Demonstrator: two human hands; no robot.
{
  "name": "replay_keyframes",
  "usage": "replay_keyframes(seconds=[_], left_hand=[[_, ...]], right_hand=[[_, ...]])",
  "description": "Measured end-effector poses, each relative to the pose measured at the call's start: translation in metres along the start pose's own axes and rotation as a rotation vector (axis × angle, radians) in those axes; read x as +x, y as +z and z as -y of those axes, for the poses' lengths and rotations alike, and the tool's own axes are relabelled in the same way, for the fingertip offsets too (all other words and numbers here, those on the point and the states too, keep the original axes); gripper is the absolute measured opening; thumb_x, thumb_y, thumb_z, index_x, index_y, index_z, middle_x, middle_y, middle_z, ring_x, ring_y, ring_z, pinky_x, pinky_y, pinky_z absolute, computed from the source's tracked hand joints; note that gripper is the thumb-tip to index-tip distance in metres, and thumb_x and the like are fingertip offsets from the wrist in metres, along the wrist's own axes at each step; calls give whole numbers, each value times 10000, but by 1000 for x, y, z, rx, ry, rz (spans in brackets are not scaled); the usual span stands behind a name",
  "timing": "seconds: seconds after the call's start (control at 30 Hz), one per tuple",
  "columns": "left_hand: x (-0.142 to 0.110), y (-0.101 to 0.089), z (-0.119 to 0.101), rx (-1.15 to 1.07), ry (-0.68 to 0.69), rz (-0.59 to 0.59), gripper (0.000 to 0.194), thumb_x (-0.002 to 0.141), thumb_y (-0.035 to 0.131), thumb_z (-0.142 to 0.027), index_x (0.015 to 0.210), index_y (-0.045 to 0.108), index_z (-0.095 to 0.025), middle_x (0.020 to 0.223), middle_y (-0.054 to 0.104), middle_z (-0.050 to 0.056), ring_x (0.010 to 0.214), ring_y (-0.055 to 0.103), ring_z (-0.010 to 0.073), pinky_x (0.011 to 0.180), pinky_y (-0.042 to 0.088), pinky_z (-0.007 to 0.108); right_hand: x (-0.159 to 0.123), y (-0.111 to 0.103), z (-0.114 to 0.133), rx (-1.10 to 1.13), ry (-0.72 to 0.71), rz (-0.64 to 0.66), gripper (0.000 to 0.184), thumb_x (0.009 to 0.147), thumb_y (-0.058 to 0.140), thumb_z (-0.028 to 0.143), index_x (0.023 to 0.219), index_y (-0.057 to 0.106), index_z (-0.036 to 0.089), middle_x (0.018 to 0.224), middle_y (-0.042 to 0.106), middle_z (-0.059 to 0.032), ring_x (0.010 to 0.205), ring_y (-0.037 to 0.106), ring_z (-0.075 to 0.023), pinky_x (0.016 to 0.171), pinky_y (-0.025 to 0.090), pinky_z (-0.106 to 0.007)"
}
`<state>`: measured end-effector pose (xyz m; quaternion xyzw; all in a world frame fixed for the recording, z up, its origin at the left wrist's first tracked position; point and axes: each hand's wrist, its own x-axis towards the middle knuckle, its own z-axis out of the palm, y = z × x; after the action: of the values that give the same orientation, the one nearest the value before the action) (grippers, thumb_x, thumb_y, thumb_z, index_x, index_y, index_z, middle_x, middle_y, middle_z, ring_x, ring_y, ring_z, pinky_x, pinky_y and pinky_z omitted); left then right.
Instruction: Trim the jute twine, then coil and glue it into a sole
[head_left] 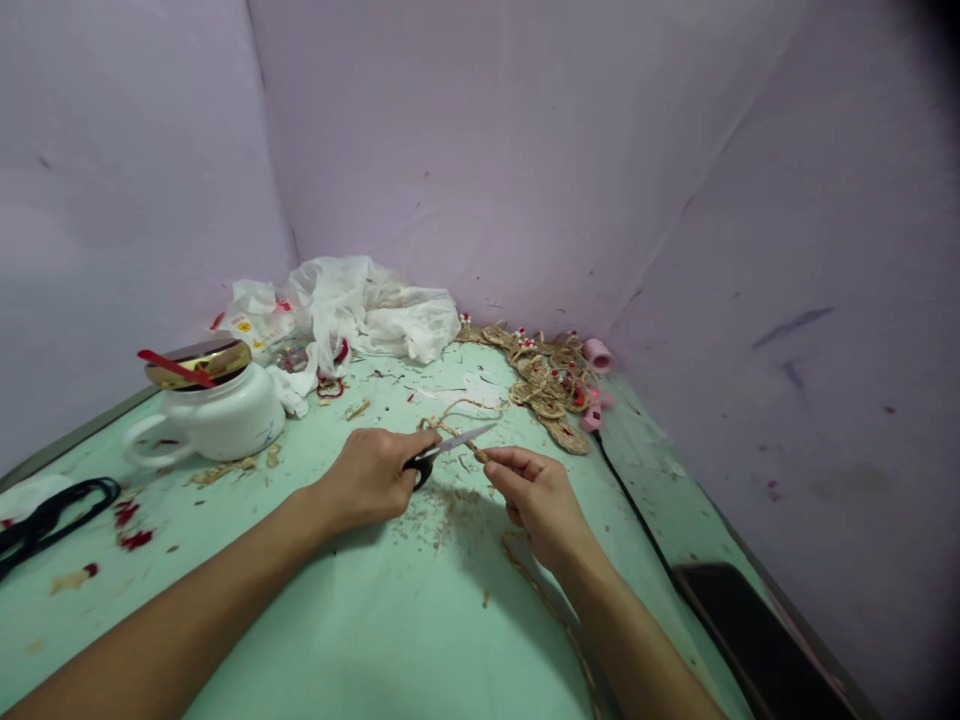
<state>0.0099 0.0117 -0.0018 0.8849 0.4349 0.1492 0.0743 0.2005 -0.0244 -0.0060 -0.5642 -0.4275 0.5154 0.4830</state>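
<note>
Black-handled scissors (457,442) are gripped in my left hand (373,472), their blades pointing right toward my other hand. Between thumb and fingertips, my right hand (536,495) pinches a braided straw cord (551,600). One stretch of the cord runs from that pinch up to my left thumb, close by the blades. Another length trails down the table beneath my right forearm. Whether the blades touch the cord, I cannot tell. Small straw clippings (450,515) lie on the table below both hands.
On the left stands a white mug (225,415) with a gold lid and red stick on it. Other black-handled scissors (52,520) lie nearer. White plastic bags (375,305) sit behind. Coiled straw pieces (544,375) are heaped back right, beside a pink device (592,410) and dark phone (757,640).
</note>
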Motion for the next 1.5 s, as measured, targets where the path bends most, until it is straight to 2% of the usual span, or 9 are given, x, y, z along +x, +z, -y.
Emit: replay_keyframes(seconds=[0.1,0.2,0.57,0.87,1.07,1.17,1.3,1.37,1.5], left_hand=[[1,-1,3,-72,-53,-79,467,679,467,-182,1128,521,-302,871,678,-33,781,620,167,664,422,251],[2,0,3,-42,-22,-67,539,654,490,-208,1187,485,-279,979,665,-5,848,614,189,694,428,268],[0,-3,-7,198,63,62,533,663,450,-201,1195,441,-230,907,641,38,798,600,237,610,412,318],[0,0,-3,253,91,47,516,661,430,-140,1169,449,-226,846,644,30,714,607,229,553,380,312],[1,1,-1,147,75,49,413,680,407,-100,1050,522,-244,752,659,-3,662,610,182,541,365,264],[1,-2,2,8,-16,-11,413,699,413,-124,1062,532,-283,788,673,-22,709,617,165,597,398,249],[1,-7,7,-33,-75,-57,479,681,448,-166,1138,499,-303,943,674,-18,845,613,189,670,423,272],[1,-9,9,5,-41,-20,507,663,461,-173,1156,485,-291,974,666,-5,865,608,204,680,425,289],[1,-12,7,112,28,44,515,632,462,-164,1136,481,-268,944,653,12,847,601,230,648,417,310]], right_hand=[[0,-1,1,123,67,29,281,557,649,277,788,638,117,385,276,121,356,152,-38,363,78,-210],[0,-3,2,212,99,78,304,556,644,259,819,637,107,390,247,129,367,127,-36,367,56,-206],[-1,2,1,-28,-28,40,300,598,589,258,841,670,102,423,303,103,375,192,-42,373,139,-213],[-3,4,2,115,67,82,295,594,592,261,838,643,104,395,240,127,353,126,-34,369,77,-212],[-2,4,0,178,83,91,204,613,596,255,768,620,124,394,239,127,361,133,-38,361,89,-197],[-1,3,0,198,90,107,190,623,601,248,779,597,140,435,373,93,368,245,-39,365,156,-176],[0,0,-1,216,120,208,182,627,612,231,791,579,157,653,592,0,476,456,-65,423,297,-170],[0,-1,-2,234,120,231,220,628,615,227,837,598,160,684,603,-4,458,444,-59,417,304,-174],[1,-1,-3,229,102,215,314,617,595,186,929,628,164,660,575,20,365,263,-26,350,212,-178]])
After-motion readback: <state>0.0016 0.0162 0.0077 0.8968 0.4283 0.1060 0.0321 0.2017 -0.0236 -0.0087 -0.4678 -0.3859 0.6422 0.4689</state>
